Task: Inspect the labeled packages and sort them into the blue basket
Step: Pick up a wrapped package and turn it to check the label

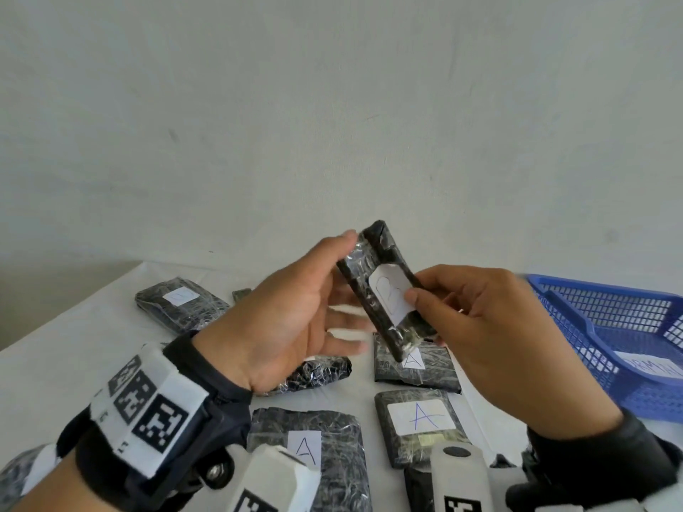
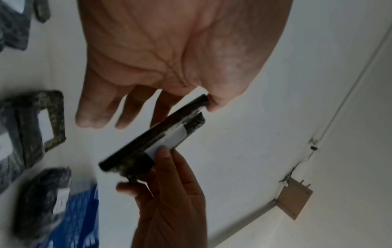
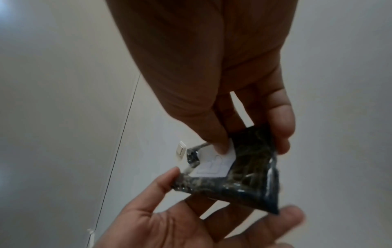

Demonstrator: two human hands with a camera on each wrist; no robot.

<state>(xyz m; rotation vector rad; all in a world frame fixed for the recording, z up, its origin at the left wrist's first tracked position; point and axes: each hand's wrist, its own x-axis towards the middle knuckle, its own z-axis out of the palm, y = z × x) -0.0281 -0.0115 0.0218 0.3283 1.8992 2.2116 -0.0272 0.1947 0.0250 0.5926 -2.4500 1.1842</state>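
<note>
Head view alone reads B on the package point(image 1: 386, 290): right hand point(image 1: 491, 338) pinching, left hand point(image 1: 284, 319) spread.

Reading a handwritten B on the white label point(image 1: 391, 295) of the raised package point(image 1: 377, 260); reading A on the near left package point(image 1: 310, 460), the near right package point(image 1: 417, 423) and the half-hidden package point(image 1: 417, 367) behind; showing only "RMAL" on the paper slip point(image 1: 658, 364) in the blue basket point(image 1: 591, 286).

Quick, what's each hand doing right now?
Left hand: open, thumb touching the top end of the B package.
Right hand: pinching the B package at its label.
</note>
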